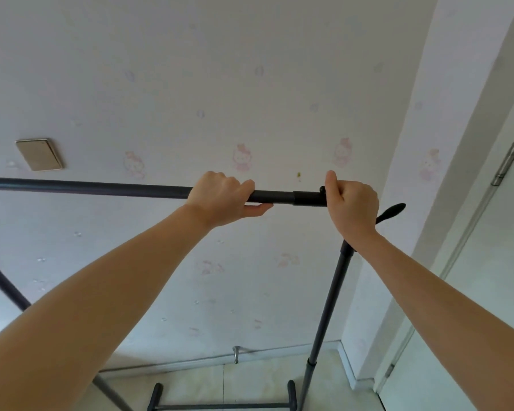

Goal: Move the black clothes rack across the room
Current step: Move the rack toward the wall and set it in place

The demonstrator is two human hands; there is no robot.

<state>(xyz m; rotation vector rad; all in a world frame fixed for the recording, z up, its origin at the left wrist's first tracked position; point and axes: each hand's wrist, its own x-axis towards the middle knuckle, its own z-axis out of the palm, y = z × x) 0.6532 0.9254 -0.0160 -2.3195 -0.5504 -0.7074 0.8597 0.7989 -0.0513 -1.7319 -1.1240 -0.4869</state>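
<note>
the pale wallpapered wall with faded pink cartoon figures (220, 99) is standing close behind the black metal clothes rack (86, 187), whose horizontal top bar is running level across the view in front of that wall, with its right upright pole dropping to black feet on the cream tiled floor (250, 378). to the right of the rack a white door with a metal hinge (487, 262) is sitting just past the wall corner. above the bar's left stretch a beige square switch plate (39, 154) is fixed to the wall.

the left hand (220, 200) is wrapping the bar, fingers curled over the top and thumb under. the right hand (353, 206) is closing in a fist around the rack's right end joint, near a black hook.

this is looking like the gripping step, with the carry not yet begun. the next move is probably calling for lifting or dragging the rack away from the wall. the wall corner and door are crowding the rack's right end; room behind the rack is lacking, so space is opening only toward the person.
</note>
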